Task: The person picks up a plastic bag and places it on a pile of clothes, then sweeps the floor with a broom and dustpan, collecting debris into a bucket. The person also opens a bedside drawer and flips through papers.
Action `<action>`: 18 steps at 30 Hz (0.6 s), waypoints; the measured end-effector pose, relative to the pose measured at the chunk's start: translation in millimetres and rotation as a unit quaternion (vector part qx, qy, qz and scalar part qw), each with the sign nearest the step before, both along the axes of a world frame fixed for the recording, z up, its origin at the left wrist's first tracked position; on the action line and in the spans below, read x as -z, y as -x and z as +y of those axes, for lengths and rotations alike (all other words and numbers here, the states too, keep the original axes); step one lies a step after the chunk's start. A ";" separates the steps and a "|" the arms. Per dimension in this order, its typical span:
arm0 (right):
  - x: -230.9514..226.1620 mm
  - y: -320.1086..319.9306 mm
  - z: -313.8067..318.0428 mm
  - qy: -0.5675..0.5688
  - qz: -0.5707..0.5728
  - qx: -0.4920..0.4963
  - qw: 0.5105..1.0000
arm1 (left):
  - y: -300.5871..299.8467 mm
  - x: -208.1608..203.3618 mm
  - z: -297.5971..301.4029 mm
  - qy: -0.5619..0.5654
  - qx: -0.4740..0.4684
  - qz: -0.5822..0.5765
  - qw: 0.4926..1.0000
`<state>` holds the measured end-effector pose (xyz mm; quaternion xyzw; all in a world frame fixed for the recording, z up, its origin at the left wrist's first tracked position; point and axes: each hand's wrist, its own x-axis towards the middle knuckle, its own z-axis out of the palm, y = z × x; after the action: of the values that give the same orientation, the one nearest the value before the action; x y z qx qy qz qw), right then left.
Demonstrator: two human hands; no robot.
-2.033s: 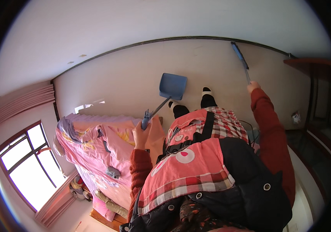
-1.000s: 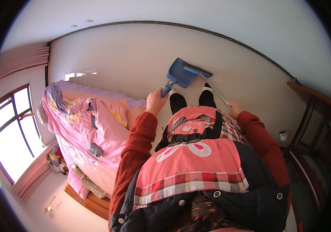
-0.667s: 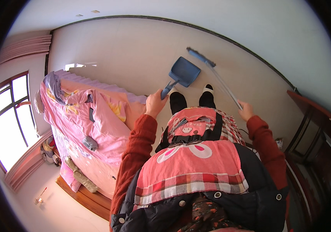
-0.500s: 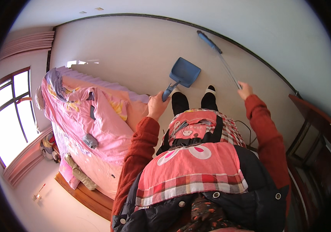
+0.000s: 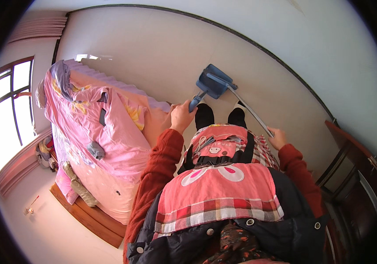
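My left hand [image 5: 182,116] is closed round the handle of a blue dustpan [image 5: 212,87], whose pan is out ahead of my feet. Gripped in my right hand [image 5: 278,138] is the end of the grey pole of a broom [image 5: 251,110]. The broom's blue head lies over the pan's right part, and its bristles are hard to see from here. Whether the head touches the inside of the pan I cannot tell.
On my left stands a bed [image 5: 127,200] with a rumpled pink quilt [image 5: 120,152], some clothes and a small grey cloth [image 5: 95,150] on it. Dark wooden furniture [image 5: 351,145] is at the right. A wall with a dark skirting strip [image 5: 259,47] curves beyond the floor.
The broom has swung from near the far wall back toward me and over the dustpan. My right hand has moved down slightly. The dustpan has tilted a little.
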<state>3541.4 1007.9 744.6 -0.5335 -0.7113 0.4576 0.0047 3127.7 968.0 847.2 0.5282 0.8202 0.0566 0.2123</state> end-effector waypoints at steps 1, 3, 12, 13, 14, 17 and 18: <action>-8.3 1.6 -1.9 -0.001 -0.001 -0.005 1.000 | 2.1 -0.8 -1.4 -0.006 -0.008 0.002 1.000; -12.5 16.2 6.7 0.018 -0.009 0.032 0.999 | 7.2 -2.1 -4.3 -0.025 -0.055 -0.005 0.998; 53.4 138.8 149.9 -0.079 -0.073 -0.025 0.994 | 33.8 -6.5 0.8 -0.033 -0.083 -0.011 0.996; 56.7 153.9 156.4 -0.083 -0.080 -0.026 0.993 | 36.4 -5.8 3.2 -0.036 -0.077 -0.007 0.996; 58.5 167.4 158.5 -0.087 -0.088 -0.029 0.992 | 38.5 -5.1 4.4 -0.025 -0.082 -0.006 0.996; 53.7 185.8 129.6 -0.036 -0.141 -0.091 0.985 | 48.0 -3.6 6.8 -0.019 -0.082 -0.004 0.996; 48.2 182.0 107.4 -0.025 -0.153 -0.096 0.983 | 52.1 -2.7 7.0 -0.025 -0.082 -0.005 0.996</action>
<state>3359.3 1115.3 696.4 -0.5259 -0.7629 0.3511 -0.1348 3075.5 975.0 849.9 0.4638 0.8582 0.0968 0.1976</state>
